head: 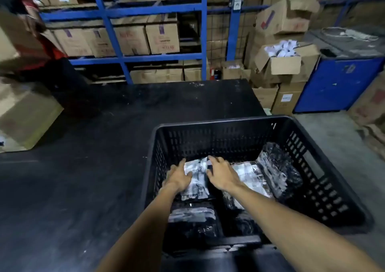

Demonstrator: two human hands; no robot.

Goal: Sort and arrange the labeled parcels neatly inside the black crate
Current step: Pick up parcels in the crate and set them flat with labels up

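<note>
No legible text — parcel labels [195,180] and carton prints [162,40] on the shelves too blurred to read

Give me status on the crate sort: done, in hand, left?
Done: several parcels already lie inside the black crate, including one leaning at the right wall. In hand: left hand and right hand both rest on the labeled parcel at the far left. Left: squaring up the uneven parcels; none visible on the table.
</note>
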